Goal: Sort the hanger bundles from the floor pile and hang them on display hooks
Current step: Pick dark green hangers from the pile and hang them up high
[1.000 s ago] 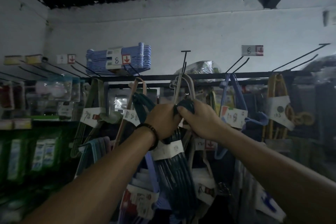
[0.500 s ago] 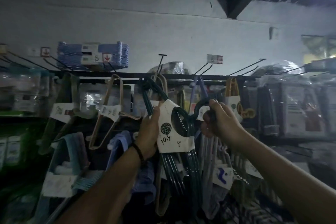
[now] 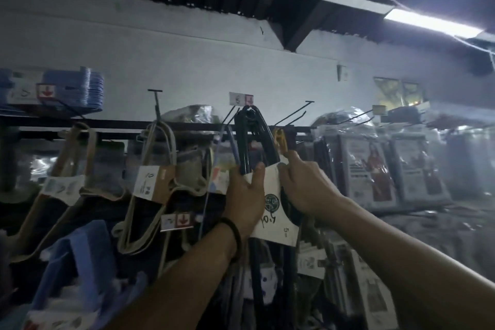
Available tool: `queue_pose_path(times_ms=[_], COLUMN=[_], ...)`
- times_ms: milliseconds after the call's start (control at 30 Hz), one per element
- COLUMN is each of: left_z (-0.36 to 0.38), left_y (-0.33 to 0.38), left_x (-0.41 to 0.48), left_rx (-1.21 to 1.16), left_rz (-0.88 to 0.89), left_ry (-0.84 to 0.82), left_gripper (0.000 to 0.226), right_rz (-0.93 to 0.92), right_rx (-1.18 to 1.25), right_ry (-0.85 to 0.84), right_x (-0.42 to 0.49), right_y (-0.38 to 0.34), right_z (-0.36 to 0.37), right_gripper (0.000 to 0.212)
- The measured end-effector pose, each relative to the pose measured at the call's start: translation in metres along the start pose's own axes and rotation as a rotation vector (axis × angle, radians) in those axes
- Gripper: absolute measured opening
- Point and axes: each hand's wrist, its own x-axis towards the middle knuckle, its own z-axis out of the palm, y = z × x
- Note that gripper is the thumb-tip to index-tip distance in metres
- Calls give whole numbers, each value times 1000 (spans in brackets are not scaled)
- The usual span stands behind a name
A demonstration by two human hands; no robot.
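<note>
Wristband (image 3: 235, 238): a dark band on the left wrist, nearest the camera.
Left hand (image 3: 245, 195): grips the dark hanger bundle (image 3: 257, 142) at its neck, with the thumb laid across the white paper label (image 3: 273, 211).
Right hand (image 3: 302, 185): fingers curl onto the label's right edge and pinch the hangers behind it.
Bundle: held upright against the rack rail (image 3: 120, 126), hook loops uppermost, just beside the yellow hangers (image 3: 280, 139).
Display hook (image 3: 230, 115): a black wire prong under a price tag (image 3: 241, 99). The loops overlap its tip, but it is too dim to tell whether they are threaded on.
Doing it well: probably keep all the loops squeezed together and slide them along the prong towards the rail, letting go only once the weight hangs.
Risk: a stray loop could miss the prong, or the label could tear.
</note>
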Motion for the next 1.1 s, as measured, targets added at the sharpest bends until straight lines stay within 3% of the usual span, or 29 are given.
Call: queue_pose_path(times_ms=[67, 167, 333, 433, 733, 833, 1100], left_z=[33, 82, 159, 194, 224, 224, 207], left_y=[-6, -16, -28, -41, -70, -82, -91], left_x=[12, 35, 84, 124, 191, 201, 230], left_rx=[22, 74, 180, 258, 384, 393, 498], left_rz=[23, 104, 217, 244, 339, 347, 392], left_ry=[-8, -62, -102, -94, -102, -96, -98], left_gripper=[42, 23, 37, 40, 40, 45, 34], right_rz=[4, 45, 103, 105, 213, 192, 251], right_rx=[25, 97, 73, -11, 106, 102, 83], right_ry=[-11, 43, 175, 193, 319, 295, 213], right_x=[14, 45, 110, 145, 204, 209, 236], right_y=[31, 74, 148, 182, 237, 241, 237], right_z=[-5, -16, -23, -20, 10, 17, 29], right_gripper=[27, 38, 17, 20, 18, 19, 20])
